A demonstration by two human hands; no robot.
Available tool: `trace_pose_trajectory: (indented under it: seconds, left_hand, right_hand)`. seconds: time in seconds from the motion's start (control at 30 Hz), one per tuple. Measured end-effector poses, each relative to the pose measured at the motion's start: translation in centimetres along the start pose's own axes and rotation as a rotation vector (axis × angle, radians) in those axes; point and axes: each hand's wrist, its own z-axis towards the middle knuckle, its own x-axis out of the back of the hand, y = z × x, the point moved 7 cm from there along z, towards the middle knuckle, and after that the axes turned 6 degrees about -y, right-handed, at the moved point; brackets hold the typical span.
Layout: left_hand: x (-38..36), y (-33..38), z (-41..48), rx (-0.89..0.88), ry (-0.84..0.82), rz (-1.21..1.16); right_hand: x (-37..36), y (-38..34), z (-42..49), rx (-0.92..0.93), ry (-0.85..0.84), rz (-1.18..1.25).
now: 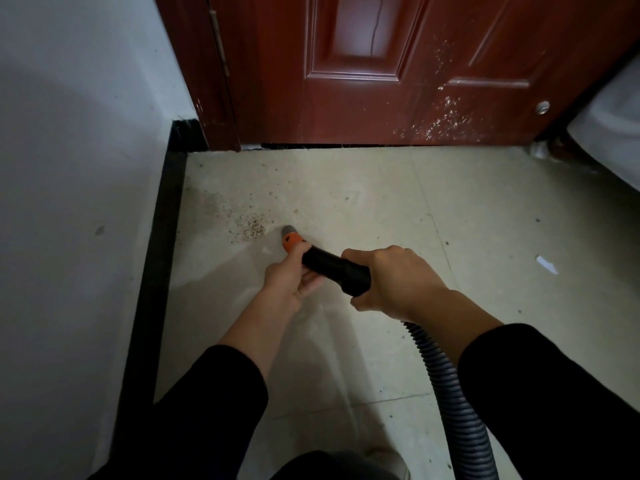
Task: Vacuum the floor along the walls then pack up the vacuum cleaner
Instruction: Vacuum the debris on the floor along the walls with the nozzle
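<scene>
Fingers of the left hand and right hand are gripping the black vacuum tube, the left nearer its orange nozzle, which is pointing upper left at the grit pile lying just beyond.

There are two hands: one left hand and one right hand. There are two black sleeves: one left sleeve and one right sleeve. There is one black tube with one orange tip, one grey hose, one red door, one pile of crumbs and one white paper scrap.
</scene>
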Motion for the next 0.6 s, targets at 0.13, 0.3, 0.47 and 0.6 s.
trace_pose_trajectory:
  seconds: [0.13, 0.3, 0.47, 0.6]
  left_hand:
    - [-0.5, 0.2, 0.4, -0.001, 0.000, 0.006]
    - [-0.2, 0.7, 0.8, -0.007, 0.006, 0.001]
    - [1.0, 1.5, 0.7, -0.025, 0.017, -0.025]
    - [2.4, 1.9, 0.5, -0.033, 0.032, -0.025]
  right_hand:
    - [0.5, 0.3, 0.4, 0.006, 0.005, -0.019]
    - [0.8, 0.1, 1.1, 0.015, 0.006, -0.026]
    - [0.8, -1.2, 1.9, 0.044, -0.001, -0.027]
    - [0.7, -2.5, 2.3, 0.080, -0.013, -0.026]
